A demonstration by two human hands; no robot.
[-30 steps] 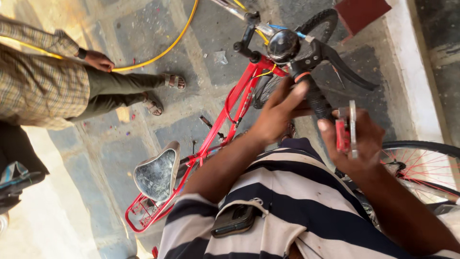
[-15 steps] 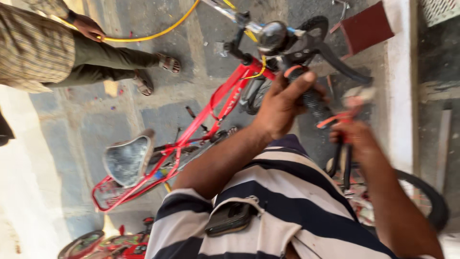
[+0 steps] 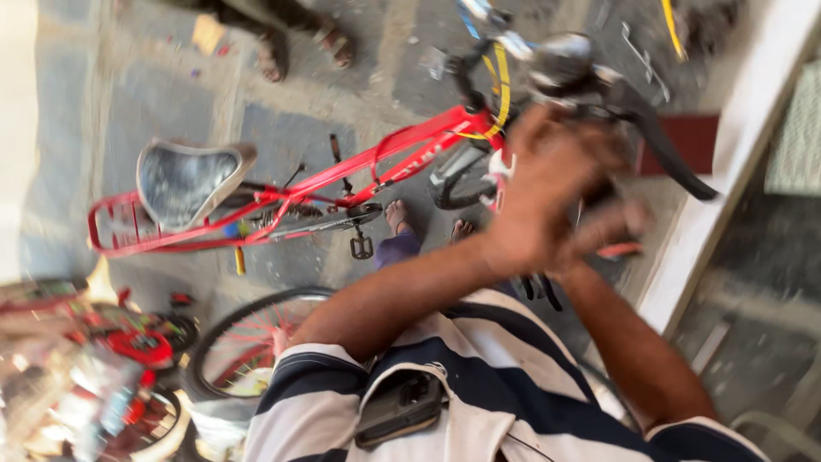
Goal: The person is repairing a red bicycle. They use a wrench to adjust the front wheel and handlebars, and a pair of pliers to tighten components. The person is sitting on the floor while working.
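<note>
A red bicycle (image 3: pixel 342 184) with a worn grey saddle (image 3: pixel 184 180) stands on the paved ground below me. My left hand (image 3: pixel 543 192) is closed over the black handlebar (image 3: pixel 676 162), just beneath a round black lamp (image 3: pixel 560 60). Tucked close behind it, my right hand (image 3: pixel 611 224) holds a red-handled tool (image 3: pixel 620 251). Both hands are blurred by motion, and the tool's tip is hidden. My bare feet (image 3: pixel 398 214) show beside the bicycle's pedal (image 3: pixel 361 248).
Another person's sandalled feet (image 3: pixel 299 43) stand at the top. A loose spoked wheel (image 3: pixel 248 342) and red bicycle parts (image 3: pixel 128 342) lie at the lower left. A white ledge (image 3: pixel 727 171) runs along the right. A phone (image 3: pixel 400 406) sits in my shirt pocket.
My view has swung, so the bicycle now lies more to the left and the other person is nearly out of sight. My two hands have come together at the handlebar.
</note>
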